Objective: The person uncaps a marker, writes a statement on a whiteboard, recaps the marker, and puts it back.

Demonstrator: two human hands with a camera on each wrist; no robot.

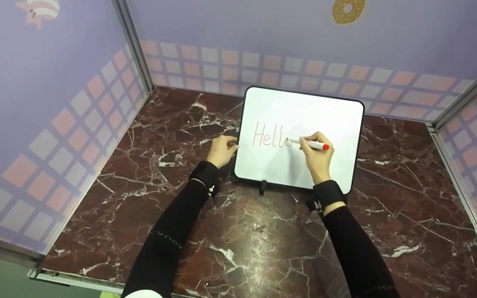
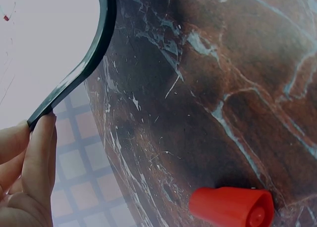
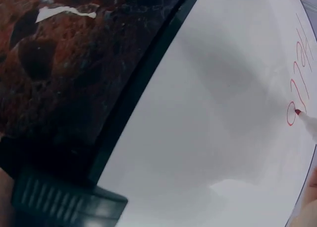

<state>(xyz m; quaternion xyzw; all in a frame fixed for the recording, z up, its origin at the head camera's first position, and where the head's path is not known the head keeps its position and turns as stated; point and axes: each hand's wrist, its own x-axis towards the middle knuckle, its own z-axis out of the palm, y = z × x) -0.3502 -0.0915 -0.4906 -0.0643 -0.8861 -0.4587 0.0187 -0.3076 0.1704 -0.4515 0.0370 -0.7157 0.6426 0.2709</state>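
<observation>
A whiteboard (image 1: 304,107) with a black frame stands tilted back on the table, with "Hello" written in thin red strokes. My right hand (image 1: 319,158) grips a white marker (image 1: 315,144) with a red end. In the right wrist view, the red tip of the marker (image 3: 309,125) meets the letter "o" (image 3: 290,114). At the board's left side, my left hand (image 1: 221,151) pinches the black frame (image 2: 74,77) between thumb and fingers. A red marker cap (image 2: 223,206) lies on the table in the left wrist view.
The table (image 1: 139,231) has a dark red marbled top. Purple panels with pink and white squares enclose it at the left (image 1: 35,99), back (image 1: 230,25) and right. A small black support foot (image 1: 263,188) sticks out under the board's lower edge.
</observation>
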